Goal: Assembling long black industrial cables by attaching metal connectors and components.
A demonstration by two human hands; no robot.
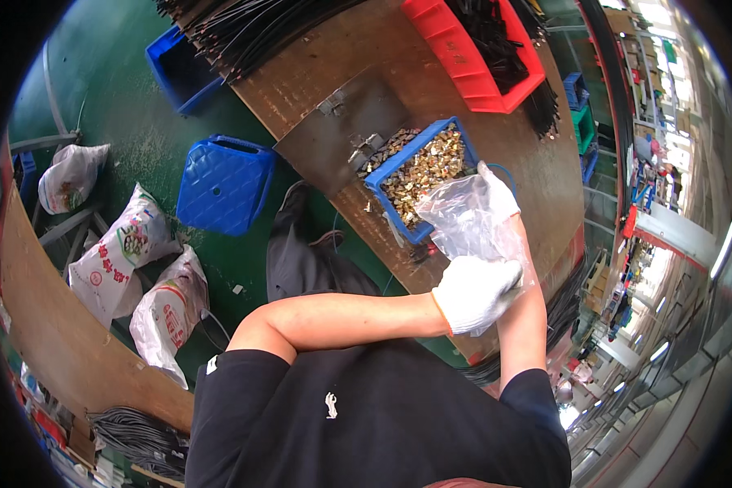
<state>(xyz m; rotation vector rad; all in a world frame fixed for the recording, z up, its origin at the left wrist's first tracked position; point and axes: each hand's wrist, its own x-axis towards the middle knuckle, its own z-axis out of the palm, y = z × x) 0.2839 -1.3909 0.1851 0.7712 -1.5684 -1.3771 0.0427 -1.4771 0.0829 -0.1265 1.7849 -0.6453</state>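
Note:
A clear plastic bag (pixel 472 218) hangs crumpled between my two hands, beside a blue bin (pixel 417 233) on the wooden bench. The bin holds a heap of small brass-coloured metal parts (pixel 423 172). My left hand (pixel 478 294), in a white knit glove, is closed round the near end of the bag. My right hand (pixel 501 193), gloved too, grips the bag's far side next to the bin's corner; part of its fingers is hidden by the plastic. Whether anything lies inside the bag cannot be made out.
On the wooden bench (pixel 537 195) lie a metal plate (pixel 342 130), a red bin (pixel 496 96) with black pieces, and bundled black rods (pixel 260 37). Left on the green floor are a blue stool (pixel 224 185), a blue crate (pixel 179 73) and several white sacks (pixel 126 244).

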